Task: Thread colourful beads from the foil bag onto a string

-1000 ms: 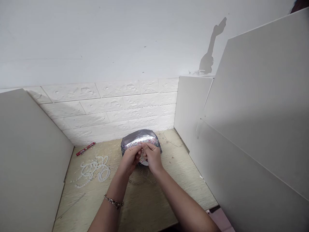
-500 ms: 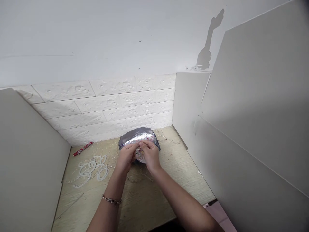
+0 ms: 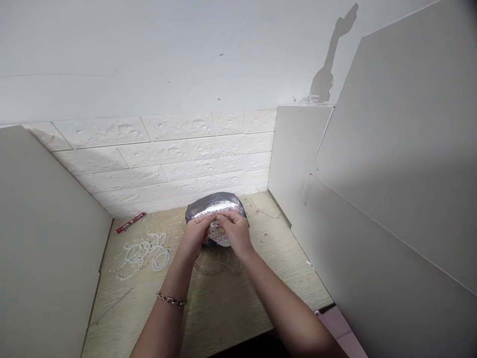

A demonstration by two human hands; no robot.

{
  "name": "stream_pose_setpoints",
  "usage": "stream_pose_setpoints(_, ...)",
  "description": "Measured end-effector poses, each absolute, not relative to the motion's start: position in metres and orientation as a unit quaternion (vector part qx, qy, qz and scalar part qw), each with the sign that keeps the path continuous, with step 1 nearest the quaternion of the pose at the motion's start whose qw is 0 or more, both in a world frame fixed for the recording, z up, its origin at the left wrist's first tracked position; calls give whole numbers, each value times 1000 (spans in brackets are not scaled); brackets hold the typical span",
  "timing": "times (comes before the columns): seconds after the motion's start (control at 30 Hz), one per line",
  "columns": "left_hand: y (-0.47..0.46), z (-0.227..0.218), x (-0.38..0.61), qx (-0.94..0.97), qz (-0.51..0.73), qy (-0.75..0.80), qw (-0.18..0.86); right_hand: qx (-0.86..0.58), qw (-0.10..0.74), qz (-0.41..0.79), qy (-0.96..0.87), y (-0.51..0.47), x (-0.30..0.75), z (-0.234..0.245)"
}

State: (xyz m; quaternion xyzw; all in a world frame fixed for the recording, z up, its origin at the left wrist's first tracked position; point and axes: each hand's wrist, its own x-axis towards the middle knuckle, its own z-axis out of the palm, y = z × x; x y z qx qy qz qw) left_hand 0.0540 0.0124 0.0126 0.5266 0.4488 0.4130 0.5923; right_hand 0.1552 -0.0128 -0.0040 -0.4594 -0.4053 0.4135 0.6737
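A shiny silver bag (image 3: 214,203) stands against the back of the table, and small multicoloured beads (image 3: 217,232) show at its front. Over those beads, my left hand (image 3: 197,233) and my right hand (image 3: 236,229) meet fingertip to fingertip, both closed in a pinch. Whatever they pinch is too small to make out. Below the hands, a thin beaded strand (image 3: 208,272) lies on the tabletop. To the left of my left hand rests a loose heap of white bead strings (image 3: 147,253).
A red-and-white packet (image 3: 130,222) lies at the back left. A thin needle-like rod (image 3: 114,306) is near the left edge of the table (image 3: 156,338). Grey panels (image 3: 48,238) enclose both sides, with white brick-patterned wall (image 3: 167,159) behind. Fine threads (image 3: 261,211) lie right of the bag.
The view has shifted slightly, so everything sits a little higher and further right. Both hands keep their pinch over the beads, with only small finger movement.
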Motion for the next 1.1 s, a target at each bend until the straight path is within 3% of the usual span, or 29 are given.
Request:
stream_pose_setpoints(0.13, 10, 15, 55, 541, 440, 497, 517, -372, 690, 567, -254, -10, 158, -5)
stream_pose_setpoints(0.27, 10, 17, 56, 557, 476, 515, 445, -325, 695, 611, -192, -9, 163, -6)
stream_pose_setpoints(0.43, 9, 17, 57, 579, 468, 502, 439, -304, 698, 623, -180, -8, 163, -7)
stream_pose_setpoints(0.7, 6, 19, 60, 508, 478, 433, 571, -302, 693, 629, -184, -9, 163, -7)
stream_pose_setpoints(1.1, 3, 12, 58, 687, 458, 432, 363, -316, 681, 624, -217, -14, 164, -3)
